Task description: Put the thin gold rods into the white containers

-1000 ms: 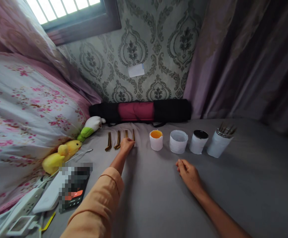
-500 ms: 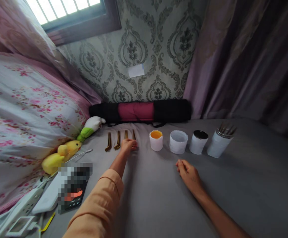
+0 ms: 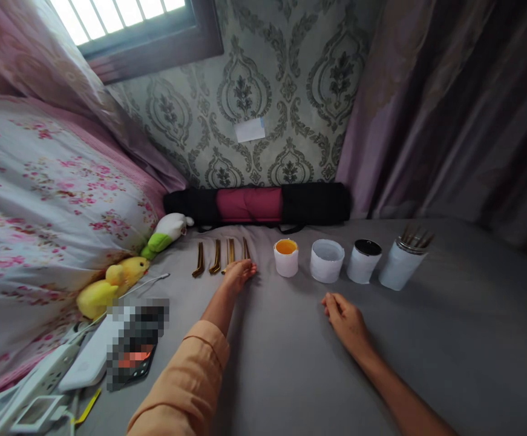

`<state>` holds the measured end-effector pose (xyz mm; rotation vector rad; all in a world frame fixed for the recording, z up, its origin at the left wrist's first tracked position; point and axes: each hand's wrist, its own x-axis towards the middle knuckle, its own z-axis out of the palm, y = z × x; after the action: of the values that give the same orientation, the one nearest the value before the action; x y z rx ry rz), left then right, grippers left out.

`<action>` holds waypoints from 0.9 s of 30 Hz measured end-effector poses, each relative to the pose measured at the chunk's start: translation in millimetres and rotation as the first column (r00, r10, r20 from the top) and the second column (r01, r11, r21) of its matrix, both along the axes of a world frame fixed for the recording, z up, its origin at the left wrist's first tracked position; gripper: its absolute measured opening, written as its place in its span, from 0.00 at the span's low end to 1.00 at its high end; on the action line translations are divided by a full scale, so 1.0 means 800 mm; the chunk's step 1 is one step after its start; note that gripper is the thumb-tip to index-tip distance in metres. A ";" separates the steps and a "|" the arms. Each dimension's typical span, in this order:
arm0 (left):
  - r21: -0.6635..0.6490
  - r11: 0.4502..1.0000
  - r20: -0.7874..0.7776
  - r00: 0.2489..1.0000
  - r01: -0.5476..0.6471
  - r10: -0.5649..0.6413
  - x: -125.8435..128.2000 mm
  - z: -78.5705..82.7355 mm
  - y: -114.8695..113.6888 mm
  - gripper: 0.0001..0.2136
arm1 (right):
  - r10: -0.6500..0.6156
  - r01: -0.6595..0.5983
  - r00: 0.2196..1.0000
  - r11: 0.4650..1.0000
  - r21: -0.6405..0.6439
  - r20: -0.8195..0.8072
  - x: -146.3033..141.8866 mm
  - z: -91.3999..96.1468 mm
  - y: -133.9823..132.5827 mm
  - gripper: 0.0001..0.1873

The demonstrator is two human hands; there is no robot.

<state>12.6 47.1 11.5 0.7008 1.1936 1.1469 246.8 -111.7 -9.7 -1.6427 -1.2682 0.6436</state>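
Note:
Several gold-coloured bent straws (image 3: 216, 257) lie side by side on the grey sheet (image 3: 290, 363). My left hand (image 3: 239, 272) rests on the sheet at their near ends, fingers stretched out and loosely apart, touching the right-hand straws. My right hand (image 3: 345, 318) lies on the sheet further right with its fingers curled under, holding nothing I can see. Beyond it stand a white cup with an orange inside (image 3: 285, 257), a wider white cup (image 3: 327, 260), a white cup with a black top (image 3: 363, 260) and a white cup holding several thin sticks (image 3: 402, 263).
A black and maroon rolled bag (image 3: 258, 204) lies along the patterned wall. A yellow plush duck (image 3: 109, 287) and a green-white plush (image 3: 167, 230) sit by the floral bedding (image 3: 40, 200) on the left. A phone (image 3: 131, 351) and power strip (image 3: 40, 381) lie near left. Curtains (image 3: 463, 121) hang on the right.
My left hand has drawn back slightly from the straws toward me and its fingers have spread; more of the straws now shows. My right hand has not moved.

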 end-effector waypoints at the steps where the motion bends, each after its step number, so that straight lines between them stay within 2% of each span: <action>1: -0.004 1.000 0.016 1.000 0.000 0.000 0.001 0.000 -0.001 0.02 | 0.001 -0.001 1.000 1.000 0.002 0.001 0.000 0.001 0.000 0.20; 13: -0.051 0.998 0.142 0.989 0.046 -0.038 0.011 0.014 -0.023 0.04 | -0.002 0.002 0.999 1.000 -0.002 0.038 -0.002 0.003 -0.001 0.20; 27: 0.070 0.996 0.129 0.990 0.053 -0.062 0.019 -0.006 -0.049 0.04 | 0.009 -0.009 1.000 1.000 -0.002 0.028 -0.002 0.004 -0.002 0.21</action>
<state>28.1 7.8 7.0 0.6954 1.0227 1.1705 245.1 -113.3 -6.8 -1.6532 -1.2963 0.6294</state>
